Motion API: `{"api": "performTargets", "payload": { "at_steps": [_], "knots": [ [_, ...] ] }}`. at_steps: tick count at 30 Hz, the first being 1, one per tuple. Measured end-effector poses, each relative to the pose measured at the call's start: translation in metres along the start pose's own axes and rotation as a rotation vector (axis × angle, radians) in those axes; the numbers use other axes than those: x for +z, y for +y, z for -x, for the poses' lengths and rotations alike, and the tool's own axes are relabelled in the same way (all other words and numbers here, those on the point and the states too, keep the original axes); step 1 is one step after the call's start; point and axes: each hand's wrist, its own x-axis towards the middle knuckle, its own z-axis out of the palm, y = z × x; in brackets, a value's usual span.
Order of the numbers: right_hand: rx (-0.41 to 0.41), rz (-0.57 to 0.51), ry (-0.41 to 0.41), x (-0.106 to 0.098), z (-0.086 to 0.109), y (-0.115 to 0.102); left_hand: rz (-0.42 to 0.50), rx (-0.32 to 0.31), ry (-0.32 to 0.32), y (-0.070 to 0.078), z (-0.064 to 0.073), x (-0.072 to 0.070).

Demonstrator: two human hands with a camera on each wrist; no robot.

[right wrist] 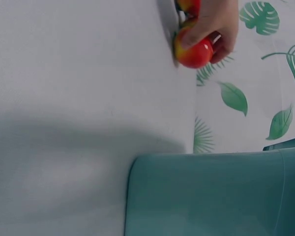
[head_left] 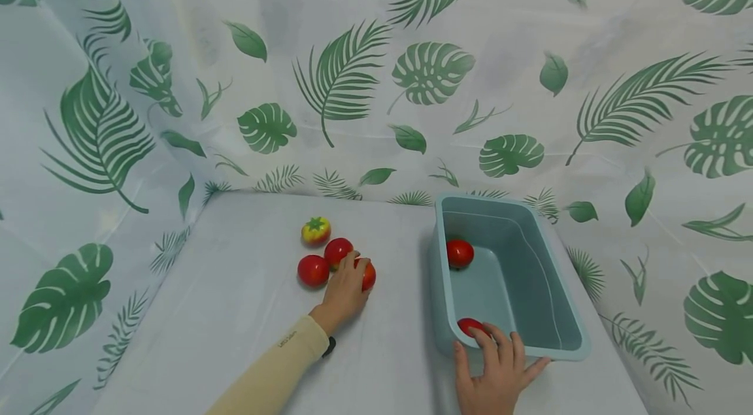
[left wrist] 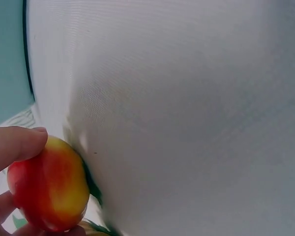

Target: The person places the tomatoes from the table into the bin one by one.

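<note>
My left hand (head_left: 344, 291) grips a red and yellow tomato (left wrist: 54, 189) on the white table, thumb on one side and fingers round the other. Close beside it, in the head view, are two red tomatoes (head_left: 313, 270) and a yellow-red one (head_left: 316, 231) with its green top facing up. At the near end of the blue-grey bin (head_left: 567, 300), my right hand (head_left: 493, 372) holds the rim, fingers over the edge and thumb outside. Right by those fingertips sits a red tomato (head_left: 470, 325) inside the bin, partly covered by the rim and a finger. Another tomato (head_left: 459, 253) lies against the bin's left wall.
The white table (head_left: 235, 310) spreads around the tomatoes and under the bin. A leaf-patterned curtain (head_left: 365, 75) stands behind and along both sides. In the right wrist view, the bin's outer wall (right wrist: 201, 196) takes up the bottom right.
</note>
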Motion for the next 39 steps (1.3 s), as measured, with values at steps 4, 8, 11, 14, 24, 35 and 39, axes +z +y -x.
{"api": "performTargets", "payload": {
  "at_steps": [4, 8, 11, 14, 24, 35, 39],
  "knots": [
    [0.002, -0.004, -0.004, -0.001, -0.001, -0.002, -0.005, 0.007, -0.009, 0.0, 0.0, 0.0],
    [0.003, -0.007, -0.006, -0.002, -0.001, -0.002, 0.02, -0.011, -0.014, 0.002, 0.0, -0.001],
    [0.004, -0.006, -0.01, -0.002, 0.0, -0.001, 0.05, -0.019, 0.001, 0.006, -0.001, -0.004],
    [0.011, -0.004, -0.014, -0.002, 0.0, -0.001, 0.095, -0.018, 0.017, 0.014, -0.004, -0.011],
    [0.036, 0.038, -0.093, -0.005, 0.0, -0.002, 0.375, 0.004, 0.045, 0.057, -0.022, -0.048],
    [0.025, 0.049, -0.096, -0.005, -0.001, -0.002, 0.567, 0.094, 0.061, 0.108, -0.031, -0.084],
    [0.052, 0.053, -0.126, -0.006, 0.0, -0.002, 0.59, 0.161, 0.066, 0.12, -0.031, -0.084]
  ]
}}
